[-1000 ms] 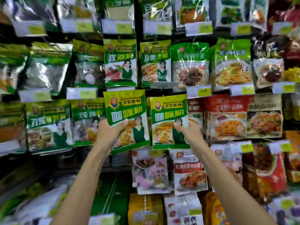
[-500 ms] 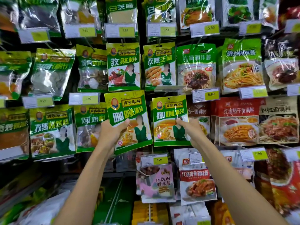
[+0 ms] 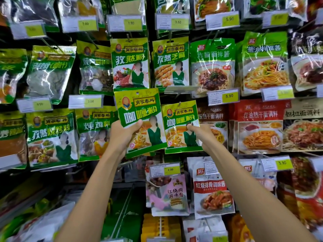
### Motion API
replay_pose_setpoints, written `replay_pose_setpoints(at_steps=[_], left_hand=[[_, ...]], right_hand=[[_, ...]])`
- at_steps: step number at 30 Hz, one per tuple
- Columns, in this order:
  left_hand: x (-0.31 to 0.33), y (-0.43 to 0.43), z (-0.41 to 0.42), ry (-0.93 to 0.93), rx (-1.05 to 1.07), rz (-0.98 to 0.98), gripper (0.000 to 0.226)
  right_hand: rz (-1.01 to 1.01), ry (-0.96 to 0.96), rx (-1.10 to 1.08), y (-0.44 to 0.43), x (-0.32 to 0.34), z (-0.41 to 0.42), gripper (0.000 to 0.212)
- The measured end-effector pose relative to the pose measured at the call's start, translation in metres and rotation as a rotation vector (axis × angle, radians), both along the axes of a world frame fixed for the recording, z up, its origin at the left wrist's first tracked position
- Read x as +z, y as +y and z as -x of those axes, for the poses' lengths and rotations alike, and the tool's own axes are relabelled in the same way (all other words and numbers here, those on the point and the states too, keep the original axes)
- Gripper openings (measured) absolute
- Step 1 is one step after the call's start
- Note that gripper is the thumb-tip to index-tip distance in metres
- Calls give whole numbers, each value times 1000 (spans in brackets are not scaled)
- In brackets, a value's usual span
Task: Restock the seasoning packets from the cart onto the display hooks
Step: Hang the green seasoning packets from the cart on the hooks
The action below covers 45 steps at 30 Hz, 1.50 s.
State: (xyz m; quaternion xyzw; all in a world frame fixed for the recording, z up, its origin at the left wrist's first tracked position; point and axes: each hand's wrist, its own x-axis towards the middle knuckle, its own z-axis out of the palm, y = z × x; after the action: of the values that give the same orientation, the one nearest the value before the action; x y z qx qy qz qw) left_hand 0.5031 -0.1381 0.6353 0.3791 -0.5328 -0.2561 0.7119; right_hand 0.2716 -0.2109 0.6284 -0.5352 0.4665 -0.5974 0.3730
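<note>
Rows of hanging pouches and yellow price tags [image 3: 229,19] are filling a shop wall of display hooks [image 3: 179,103], and two bare arms are reaching up into the middle of it. The left hand [image 3: 122,135] is gripping a loose green curry-powder packet [image 3: 139,119] by its lower middle, thumb pressing across the front and fingers curling behind, so the hang hole at the top edge is standing free. Just beside it, the right hand [image 3: 201,132] is pinching the front face of the hanging curry packet [image 3: 180,124], which is already sitting on its hook. These foil pouches are looking light, thin and crinkly, likely slippery and floppy, so holding low while steering the punched top onto the hook seems sensible; squeezing hard would probably only crease it. No cart is clearly showing.
</note>
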Motion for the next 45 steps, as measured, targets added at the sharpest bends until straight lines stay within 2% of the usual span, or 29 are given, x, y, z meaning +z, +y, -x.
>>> replay_pose_setpoints(at_steps=[2, 6, 10, 13, 16, 17, 20, 23, 27, 30, 34, 36, 37, 42, 45], left_hand=[[0, -3, 2, -4, -11, 12, 10], [-4, -6, 4, -31, -9, 23, 9], [-10, -8, 6, -13, -37, 15, 10], [-16, -8, 7, -8, -80, 8, 14], [-23, -8, 15, -22, -137, -20, 19], [-24, -9, 19, -20, -140, -48, 23], [-25, -13, 36, -7, -178, -125, 35], [-26, -16, 51, 4, -219, -167, 39], [-26, -15, 63, -10, -219, -168, 28], [-20, -9, 58, -232, -4, -42, 20], [3, -3, 35, -356, 631, 388, 16], [17, -7, 25, -504, 977, 590, 16], [23, -13, 20, -583, 1073, 649, 19], [32, -44, 0, -934, 1162, 656, 35], [29, -55, -6, -1000, 1145, 645, 37]], right_hand=[[-10, 50, -10, -5, 2, -4, 54], [-34, 206, -37, -12, 2, -9, 59], [-1, 439, -99, -17, -2, -6, 45], [140, 563, -234, -15, -8, -1, 34], [374, 414, -353, -1, -16, -1, 20], [402, 309, -271, 8, -15, -3, 20], [340, 7, 164, 32, -9, -13, 26], [334, 32, 271, 43, -6, -16, 48], [321, 43, 253, 40, -7, -13, 36], [328, 39, 255, 35, -11, -7, 35], [344, 17, 218, 32, -12, 3, 39], [345, 10, 190, 27, -13, 7, 38], [343, 4, 175, 24, -12, 9, 38], [335, -34, 131, 17, -5, 12, 36], [294, -61, 126, 12, -1, 10, 36]])
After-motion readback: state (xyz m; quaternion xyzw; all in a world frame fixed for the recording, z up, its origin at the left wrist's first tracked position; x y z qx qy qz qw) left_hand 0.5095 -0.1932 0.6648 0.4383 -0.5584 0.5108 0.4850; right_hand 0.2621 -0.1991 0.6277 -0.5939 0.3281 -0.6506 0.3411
